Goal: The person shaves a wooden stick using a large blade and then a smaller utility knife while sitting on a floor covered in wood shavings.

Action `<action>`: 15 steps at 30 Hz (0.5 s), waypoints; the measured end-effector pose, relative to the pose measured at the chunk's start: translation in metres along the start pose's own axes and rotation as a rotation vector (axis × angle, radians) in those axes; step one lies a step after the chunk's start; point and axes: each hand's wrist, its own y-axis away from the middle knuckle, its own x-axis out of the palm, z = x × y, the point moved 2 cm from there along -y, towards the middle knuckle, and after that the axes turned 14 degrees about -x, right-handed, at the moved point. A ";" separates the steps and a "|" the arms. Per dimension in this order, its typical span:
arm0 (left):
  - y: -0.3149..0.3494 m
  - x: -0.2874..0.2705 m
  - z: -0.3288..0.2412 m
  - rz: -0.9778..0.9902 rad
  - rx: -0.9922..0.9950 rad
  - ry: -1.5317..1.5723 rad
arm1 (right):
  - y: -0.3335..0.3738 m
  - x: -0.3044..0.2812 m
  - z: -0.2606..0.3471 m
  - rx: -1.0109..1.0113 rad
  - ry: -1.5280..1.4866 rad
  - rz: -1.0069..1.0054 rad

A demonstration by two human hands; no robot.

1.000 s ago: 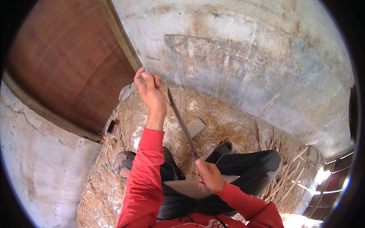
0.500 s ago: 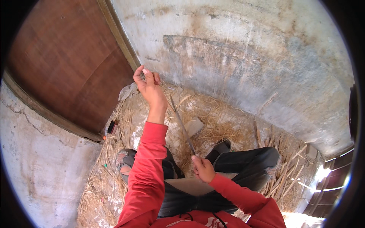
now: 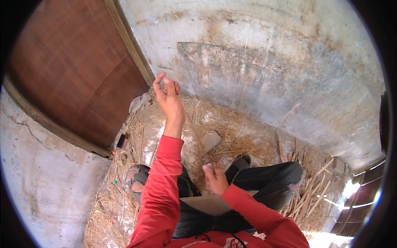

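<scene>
My left hand (image 3: 168, 97) is raised in front of the wall's corner with its fingers curled and thumb bent in. A thin light-brown stick (image 3: 193, 126) slants down from behind that wrist; its upper end is hidden by the hand. Lower and to the right, over the gap between my knees, my right hand (image 3: 216, 180) is closed in a fist, thumb on top. A long narrow grey-brown blade showed in this fist a moment earlier; now it is blurred or edge-on and hard to make out.
Loose straw (image 3: 240, 128) covers the floor, with a pale stone block (image 3: 210, 141) ahead of my feet. A brown door (image 3: 78, 70) stands left, a stained wall (image 3: 264, 74) ahead. Several sticks (image 3: 314, 190) lie in a pile at right. A small black object (image 3: 121, 141) rests by the doorframe.
My right hand has shifted slightly left and turned, and the long blade no longer shows clearly. My left hand has moved a little to the right.
</scene>
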 end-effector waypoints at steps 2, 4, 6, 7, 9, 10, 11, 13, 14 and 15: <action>-0.003 -0.013 -0.001 -0.034 0.010 0.030 | 0.005 -0.029 -0.059 0.592 -0.163 -0.062; -0.005 -0.013 -0.001 -0.012 0.017 0.005 | 0.020 -0.069 -0.156 0.629 -0.256 -0.328; 0.002 -0.030 -0.016 0.017 0.013 -0.140 | 0.028 -0.059 -0.178 0.700 -0.248 -0.410; 0.000 -0.034 -0.023 0.058 0.002 -0.170 | 0.035 -0.053 -0.156 0.732 -0.178 -0.385; 0.003 -0.037 -0.025 0.135 -0.060 -0.208 | 0.045 -0.047 -0.107 0.687 -0.097 -0.338; 0.000 -0.038 -0.021 0.155 -0.091 -0.165 | 0.032 -0.040 -0.083 0.589 -0.095 -0.305; -0.006 -0.041 -0.019 0.176 -0.122 -0.122 | 0.020 -0.034 -0.060 0.492 -0.094 -0.271; -0.013 -0.044 -0.014 0.189 -0.158 -0.051 | -0.002 -0.026 -0.014 0.239 -0.045 -0.202; -0.016 -0.046 -0.009 0.178 -0.171 -0.016 | -0.011 -0.024 0.017 0.138 -0.100 -0.169; -0.019 -0.050 -0.009 0.164 -0.181 0.012 | -0.018 -0.018 0.051 0.040 -0.159 -0.129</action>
